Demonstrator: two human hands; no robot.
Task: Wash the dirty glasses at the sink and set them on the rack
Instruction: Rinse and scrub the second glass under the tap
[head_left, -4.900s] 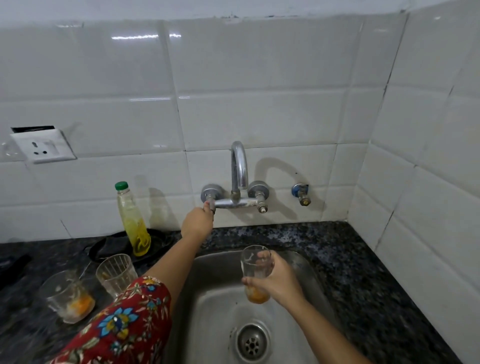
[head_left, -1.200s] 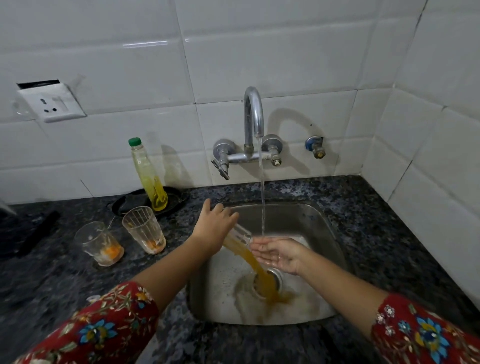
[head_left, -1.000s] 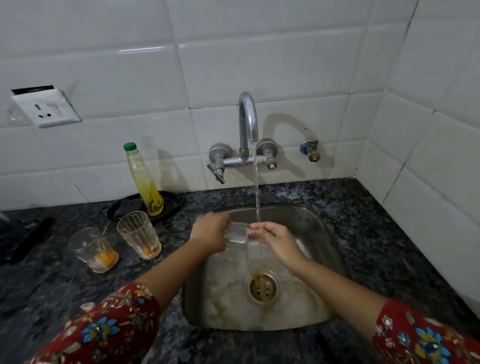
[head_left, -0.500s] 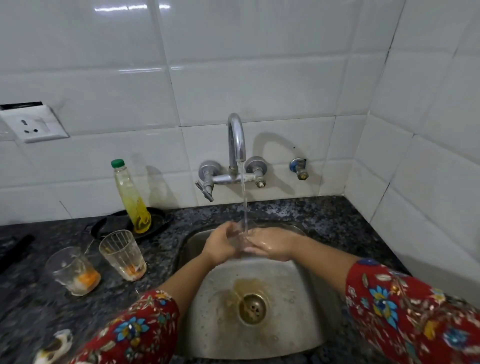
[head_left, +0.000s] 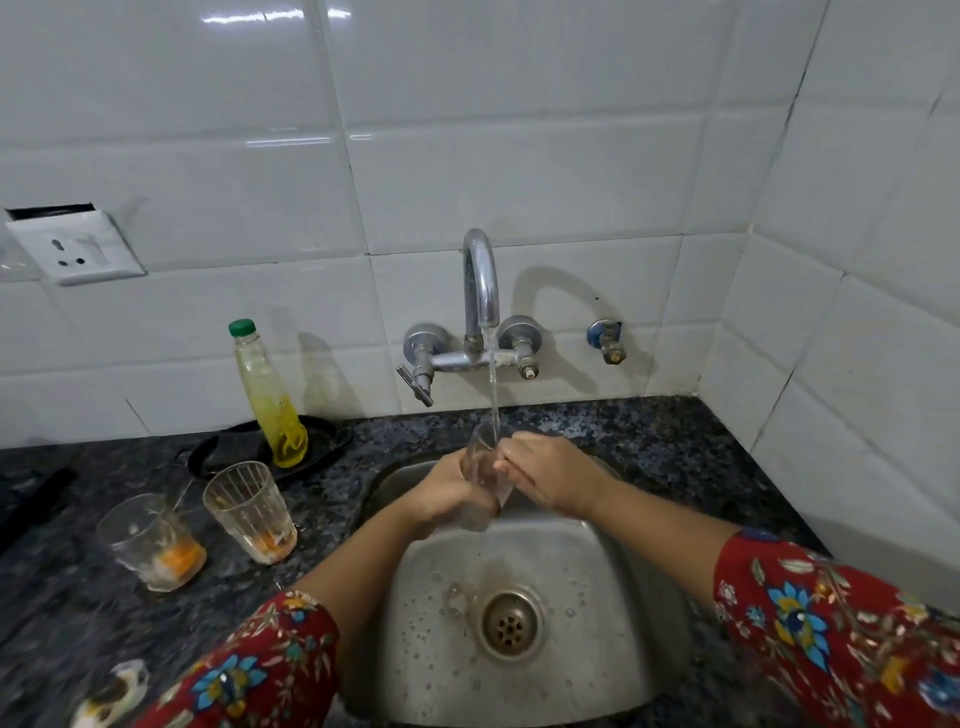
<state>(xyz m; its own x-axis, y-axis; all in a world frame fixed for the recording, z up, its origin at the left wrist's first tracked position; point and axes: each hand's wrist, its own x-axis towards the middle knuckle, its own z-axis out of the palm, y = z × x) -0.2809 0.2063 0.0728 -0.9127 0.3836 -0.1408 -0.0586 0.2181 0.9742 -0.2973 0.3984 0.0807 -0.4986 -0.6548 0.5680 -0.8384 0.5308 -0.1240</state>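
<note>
A clear glass (head_left: 480, 467) is held upright over the steel sink (head_left: 582, 670) under the running tap (head_left: 480, 291). My left hand (head_left: 447, 493) grips its lower side. My right hand (head_left: 550, 475) is on its other side, fingers at the rim. Water falls into the glass. Two dirty glasses with orange residue stand on the counter at the left: a ribbed one (head_left: 252, 512) and a smooth one (head_left: 153, 543).
A green-capped bottle of yellow liquid (head_left: 267, 397) stands in a black dish (head_left: 322, 447) behind the dirty glasses. The dark granite counter (head_left: 675, 447) surrounds the sink. White tiled walls close the back and right. A wall socket (head_left: 78, 249) is at the left.
The orange liquid was poured out into the drain. The glass has since been turned upright under the stream, both hands now around it. The sink bottom has rinsed mostly clean.
</note>
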